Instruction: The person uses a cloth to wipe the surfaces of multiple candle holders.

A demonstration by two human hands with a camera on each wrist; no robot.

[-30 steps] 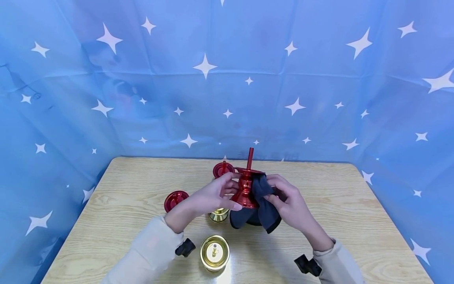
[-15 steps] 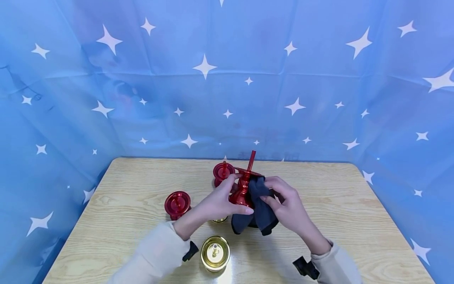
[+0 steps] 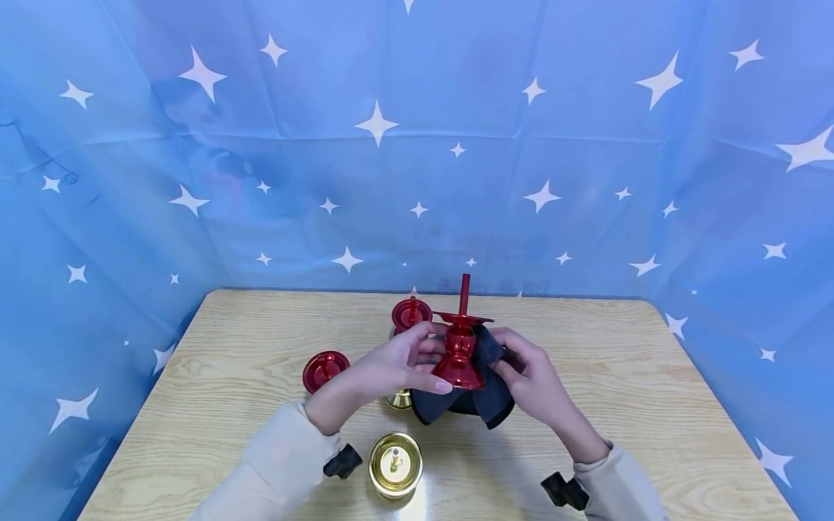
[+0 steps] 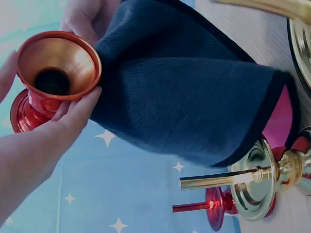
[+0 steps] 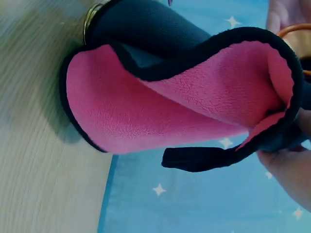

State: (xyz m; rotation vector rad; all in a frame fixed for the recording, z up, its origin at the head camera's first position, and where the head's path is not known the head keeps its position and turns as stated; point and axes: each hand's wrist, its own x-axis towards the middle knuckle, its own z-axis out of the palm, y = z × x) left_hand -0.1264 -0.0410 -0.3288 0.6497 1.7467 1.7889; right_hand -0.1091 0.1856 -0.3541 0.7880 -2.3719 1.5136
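My left hand [image 3: 397, 365] grips a shiny red candlestick [image 3: 460, 365] by its lower part, above the table. It stands nearly upright, its thin tube pointing up from a flat dish. In the left wrist view the hollow underside of its base [image 4: 80, 60] faces the camera, fingers along the rim. My right hand [image 3: 528, 369] pinches a dark cloth [image 3: 496, 401] bunched against the candlestick's right side. The cloth hangs below in loose folds, and the right wrist view shows its pink reverse [image 5: 146, 107] with a black edging.
Two more red candlesticks stand on the wooden table [image 3: 606, 376], one at the back [image 3: 412, 313] and one to the left [image 3: 326, 370]. A gold candlestick [image 3: 395, 463] stands near the front. Another gold one [image 3: 399, 399] is mostly hidden behind my left hand. A starry blue curtain [image 3: 417, 166] surrounds the table.
The held candlestick leaned to the right half a second ago and is now nearly upright, slightly further right. The cloth has slid further behind it. The standing candlesticks have not moved.
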